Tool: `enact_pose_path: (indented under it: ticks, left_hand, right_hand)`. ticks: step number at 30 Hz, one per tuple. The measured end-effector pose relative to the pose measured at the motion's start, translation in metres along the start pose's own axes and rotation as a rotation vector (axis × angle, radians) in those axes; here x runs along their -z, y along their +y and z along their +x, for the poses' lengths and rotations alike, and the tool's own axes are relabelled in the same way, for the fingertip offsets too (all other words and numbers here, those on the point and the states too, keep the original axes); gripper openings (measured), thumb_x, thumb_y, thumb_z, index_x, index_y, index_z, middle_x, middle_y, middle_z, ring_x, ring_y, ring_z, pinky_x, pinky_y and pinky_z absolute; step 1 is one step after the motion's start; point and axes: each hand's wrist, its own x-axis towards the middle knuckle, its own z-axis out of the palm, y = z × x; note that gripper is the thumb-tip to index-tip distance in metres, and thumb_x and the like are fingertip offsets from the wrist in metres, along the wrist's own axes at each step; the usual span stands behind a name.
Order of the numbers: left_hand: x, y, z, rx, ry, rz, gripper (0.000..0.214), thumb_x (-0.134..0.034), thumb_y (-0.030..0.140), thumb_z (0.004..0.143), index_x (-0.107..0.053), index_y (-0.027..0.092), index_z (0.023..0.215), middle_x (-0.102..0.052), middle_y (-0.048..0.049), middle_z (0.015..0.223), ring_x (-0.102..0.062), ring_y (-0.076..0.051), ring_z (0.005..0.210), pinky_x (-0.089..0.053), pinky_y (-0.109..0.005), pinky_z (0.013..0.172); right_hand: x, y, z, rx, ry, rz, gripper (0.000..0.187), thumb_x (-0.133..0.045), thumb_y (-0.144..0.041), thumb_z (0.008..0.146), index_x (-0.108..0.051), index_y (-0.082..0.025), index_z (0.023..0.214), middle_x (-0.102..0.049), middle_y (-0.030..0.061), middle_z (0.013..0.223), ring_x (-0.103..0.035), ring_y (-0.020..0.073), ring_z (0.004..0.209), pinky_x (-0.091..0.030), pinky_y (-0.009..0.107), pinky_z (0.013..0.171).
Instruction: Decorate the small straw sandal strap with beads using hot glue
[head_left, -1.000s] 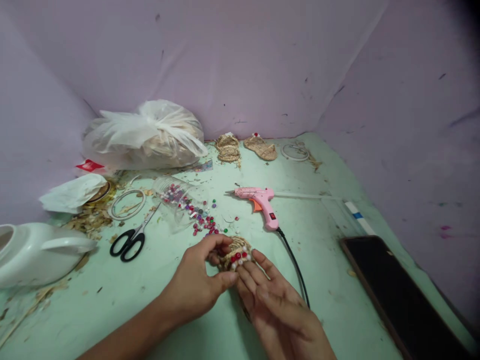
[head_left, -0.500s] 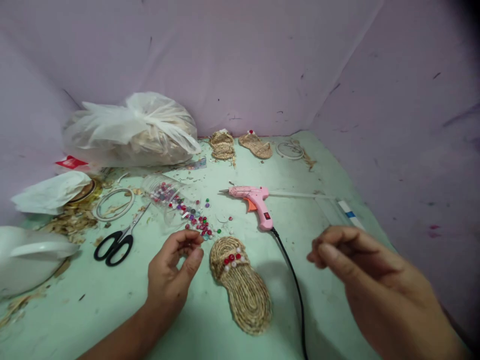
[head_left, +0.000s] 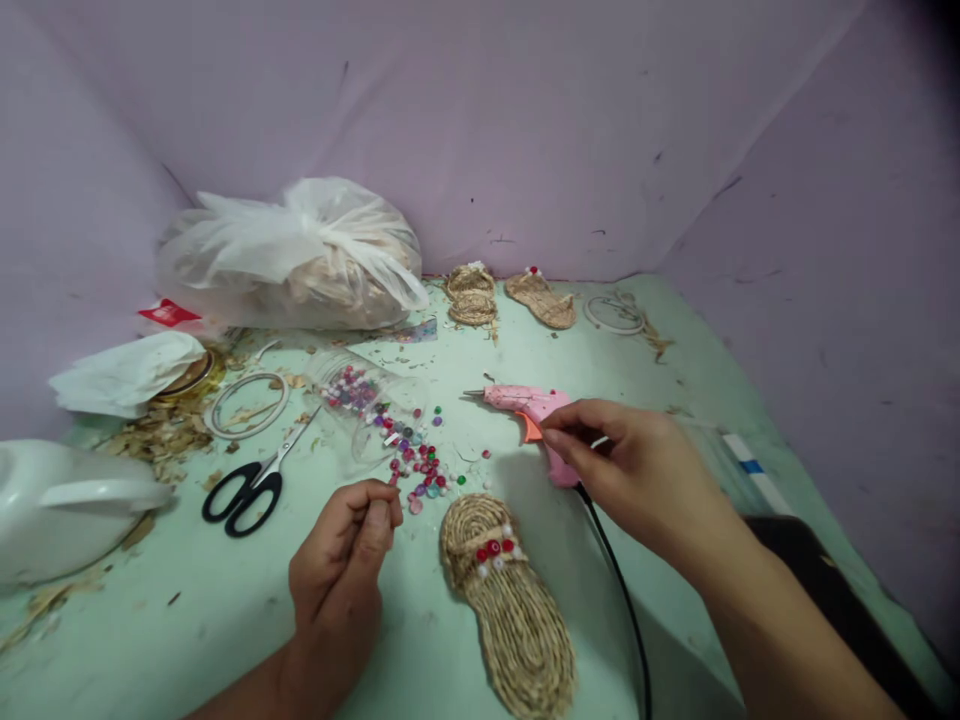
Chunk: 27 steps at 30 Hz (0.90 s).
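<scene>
"What are the hands doing?"

"The left hand (head_left: 341, 575) is curled, thumb pressed against the forefinger, just beside some loose beads (head_left: 422, 467). The right hand (head_left: 646, 478) is bent at the handle of a pink glue gun (head_left: 517, 397), thumb and fingertips drawn close; whether they grip it, I cannot tell."

"And between the hands?"

"A woven sandal (head_left: 525, 635) lies at a slant on the pale green desk (head_left: 409, 655), with red and white beads (head_left: 493, 548) across its strap."

"Farther out?"

"A clear container (head_left: 324, 382) lies tipped, beads inside and around its mouth. Black-handled scissors (head_left: 259, 487) sit to its front left, a white jug (head_left: 79, 525) beyond them at the left edge. By the lilac wall (head_left: 525, 130) are a plastic bag (head_left: 300, 255) and two more sandals (head_left: 540, 302)."
</scene>
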Motion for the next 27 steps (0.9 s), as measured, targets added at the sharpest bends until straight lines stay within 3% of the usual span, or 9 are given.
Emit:
enact_pose_path:
  ticks: [5, 10, 16, 21, 27]
  left_hand:
    - [-0.001, 0.000, 0.004, 0.017, 0.023, -0.041, 0.014, -0.057, 0.031, 0.078, -0.058, 0.018, 0.083, -0.055, 0.0015, 0.067, -0.045, -0.010, 0.056, -0.035, -0.020, 0.049]
    - [-0.003, 0.004, 0.007, 0.067, -0.012, -0.042, 0.015, -0.058, 0.030, 0.077, -0.059, 0.017, 0.082, -0.056, 0.0008, 0.065, -0.044, -0.009, 0.054, -0.034, -0.020, 0.048]
    - [-0.004, 0.003, 0.007, 0.060, -0.041, -0.068, 0.014, -0.059, 0.030, 0.077, -0.060, 0.017, 0.082, -0.057, 0.0005, 0.065, -0.049, -0.011, 0.059, -0.037, -0.020, 0.051]
    - [-0.004, 0.002, 0.008, 0.060, -0.051, -0.076, 0.012, -0.059, 0.029, 0.077, -0.060, 0.017, 0.082, -0.058, 0.0010, 0.065, -0.049, -0.010, 0.057, -0.036, -0.020, 0.050]
    - [-0.004, 0.002, 0.006, 0.068, -0.091, -0.048, 0.013, -0.056, 0.030, 0.080, -0.058, 0.018, 0.084, -0.057, 0.0006, 0.068, -0.049, -0.011, 0.061, -0.036, -0.021, 0.052]
  right_hand:
    - [-0.013, -0.004, 0.008, 0.195, -0.290, -0.108, 0.016, -0.055, -0.011, 0.074, -0.068, -0.021, 0.076, -0.070, 0.0025, 0.077, -0.061, 0.0173, 0.068, -0.043, 0.028, 0.062]
    - [-0.034, 0.002, 0.011, 0.310, -0.424, -0.087, 0.021, -0.052, -0.004, 0.074, -0.067, -0.019, 0.072, -0.064, 0.0029, 0.073, -0.056, 0.0142, 0.066, -0.040, 0.026, 0.062]
    - [-0.044, 0.001, 0.011, 0.330, -0.463, -0.072, 0.022, -0.053, -0.003, 0.076, -0.067, -0.019, 0.072, -0.060, 0.0028, 0.071, -0.053, 0.0143, 0.069, -0.038, 0.027, 0.063]
    - [-0.041, -0.006, 0.008, 0.281, -0.469, -0.184, 0.019, -0.050, -0.004, 0.077, -0.064, -0.016, 0.069, -0.057, 0.0039, 0.072, -0.051, 0.0134, 0.065, -0.038, 0.026, 0.061]
    - [-0.045, -0.009, 0.014, 0.375, -0.422, -0.109, 0.021, -0.050, -0.012, 0.081, -0.069, -0.019, 0.084, -0.062, 0.0045, 0.078, -0.056, 0.0151, 0.071, -0.039, 0.027, 0.065]
